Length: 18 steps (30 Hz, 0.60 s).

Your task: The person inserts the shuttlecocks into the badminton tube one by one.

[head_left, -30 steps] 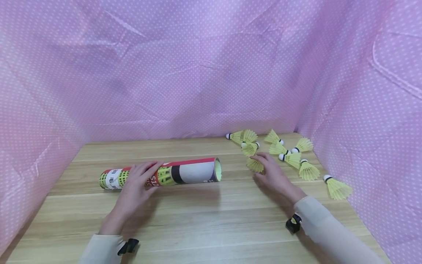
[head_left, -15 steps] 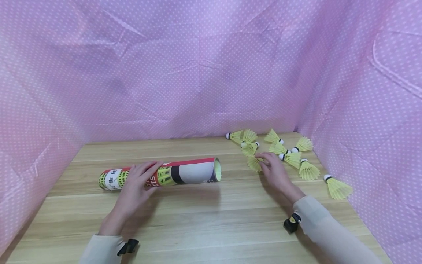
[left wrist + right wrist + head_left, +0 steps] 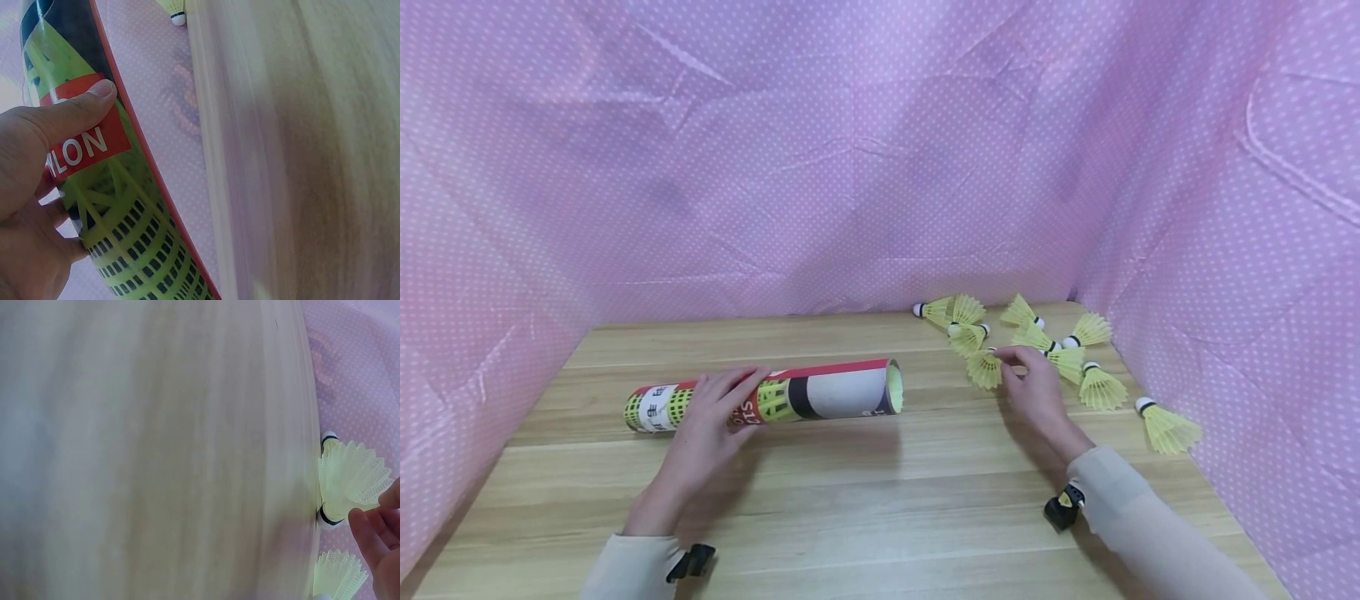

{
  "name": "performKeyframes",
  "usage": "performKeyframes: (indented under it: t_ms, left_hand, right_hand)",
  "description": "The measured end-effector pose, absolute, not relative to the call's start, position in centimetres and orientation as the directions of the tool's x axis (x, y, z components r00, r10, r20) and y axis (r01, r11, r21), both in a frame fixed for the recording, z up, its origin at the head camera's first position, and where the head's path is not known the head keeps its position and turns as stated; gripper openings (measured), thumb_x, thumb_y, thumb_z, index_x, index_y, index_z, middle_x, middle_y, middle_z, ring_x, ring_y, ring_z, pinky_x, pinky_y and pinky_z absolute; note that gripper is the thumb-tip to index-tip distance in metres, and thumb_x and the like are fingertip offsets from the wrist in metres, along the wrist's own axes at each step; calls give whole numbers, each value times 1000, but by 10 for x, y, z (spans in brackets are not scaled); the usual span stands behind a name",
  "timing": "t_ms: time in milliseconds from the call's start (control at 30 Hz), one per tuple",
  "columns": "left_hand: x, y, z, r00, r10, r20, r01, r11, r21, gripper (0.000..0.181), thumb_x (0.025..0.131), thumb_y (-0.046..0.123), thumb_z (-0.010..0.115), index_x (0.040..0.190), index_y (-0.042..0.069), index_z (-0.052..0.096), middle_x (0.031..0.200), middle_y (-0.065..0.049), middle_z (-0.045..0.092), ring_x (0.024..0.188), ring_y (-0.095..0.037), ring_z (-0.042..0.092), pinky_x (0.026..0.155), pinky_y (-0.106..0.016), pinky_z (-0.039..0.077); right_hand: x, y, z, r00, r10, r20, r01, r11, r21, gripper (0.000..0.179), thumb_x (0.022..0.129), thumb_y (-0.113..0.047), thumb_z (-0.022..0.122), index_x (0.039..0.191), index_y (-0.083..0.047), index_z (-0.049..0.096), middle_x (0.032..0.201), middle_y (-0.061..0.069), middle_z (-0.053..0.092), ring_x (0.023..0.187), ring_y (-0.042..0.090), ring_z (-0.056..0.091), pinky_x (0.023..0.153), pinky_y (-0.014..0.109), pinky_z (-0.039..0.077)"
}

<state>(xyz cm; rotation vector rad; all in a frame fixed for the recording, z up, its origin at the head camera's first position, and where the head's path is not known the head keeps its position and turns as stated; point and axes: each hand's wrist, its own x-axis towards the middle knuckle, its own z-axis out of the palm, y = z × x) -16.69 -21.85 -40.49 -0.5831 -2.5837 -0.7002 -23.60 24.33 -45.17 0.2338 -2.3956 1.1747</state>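
My left hand (image 3: 709, 425) grips a printed shuttlecock tube (image 3: 842, 393) around its middle. The tube lies sideways, its uncapped end pointing right and its shadow falling on the tabletop below. In the left wrist view, the thumb presses over the red label of the tube (image 3: 94, 153). My right hand (image 3: 1037, 396) pinches a yellow shuttlecock (image 3: 983, 369) between thumb and fingertips, near its cork end; the skirt faces down and left. In the right wrist view, the fingers (image 3: 369, 534) appear at the right edge, overlapping a shuttlecock skirt (image 3: 353, 478).
Several more yellow shuttlecocks with white corks lie across the back right, among them one by the cloth (image 3: 934, 311) and a lone one (image 3: 1168, 427) near the right edge. A pink dotted cloth (image 3: 850, 167) encloses the wooden table (image 3: 865, 517) at the back and sides.
My right hand has shifted slightly right, fingers drawn closer together at the shuttlecock, which has turned and moved a little right. The left hand and tube have hardly moved.
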Motion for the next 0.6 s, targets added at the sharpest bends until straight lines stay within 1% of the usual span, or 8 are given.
performKeyframes:
  t_ms: [100, 200, 333, 467, 600]
  left_hand:
    - [-166, -218, -405, -836, 282, 471, 482, 788, 382, 95, 67, -2, 91, 149, 24, 52, 140, -13, 55, 129, -39, 48, 122, -56, 15]
    - [-166, -218, -405, -837, 281, 469, 480, 789, 384, 95, 67, -2, 92, 149, 24, 52, 140, -13, 55, 129, -39, 48, 122, -56, 15]
    - [-166, -218, -405, -838, 280, 468, 479, 789, 385, 95, 66, -2, 92, 149, 25, 51, 140, -13, 55, 129, -39, 48, 122, -56, 15]
    - [-166, -218, -405, -837, 281, 469, 479, 789, 383, 95, 67, -2, 92, 149, 25, 51, 140, -13, 55, 129, -39, 48, 122, -56, 15]
    - [-166, -218, -406, -835, 285, 472, 484, 787, 382, 95, 67, -2, 91, 149, 25, 51, 140, -14, 55, 129, -40, 48, 122, -55, 14]
  right_hand:
    - [-235, 245, -451, -889, 88, 449, -302, 625, -720, 21, 91, 10, 62, 108, 3, 71, 105, 19, 69, 98, 33, 66, 81, 22, 57]
    - [-235, 248, -451, -906, 126, 405, -252, 607, -753, 20, 92, 7, 62, 109, 1, 71, 108, 17, 70, 100, 31, 66, 77, 14, 50]
    - [-236, 250, -451, -917, 168, 362, -205, 580, -788, 19, 94, 4, 61, 110, 2, 71, 107, 18, 71, 99, 29, 66, 74, 8, 48]
    - [-237, 252, -450, -920, 209, 332, -174, 540, -823, 20, 94, 3, 61, 111, 3, 71, 106, 19, 72, 94, 22, 66, 71, 9, 51]
    - [-237, 253, -449, -930, 238, 281, -157, 434, -887, 20, 94, 6, 60, 112, 7, 70, 106, 24, 70, 86, 11, 65, 70, 18, 58]
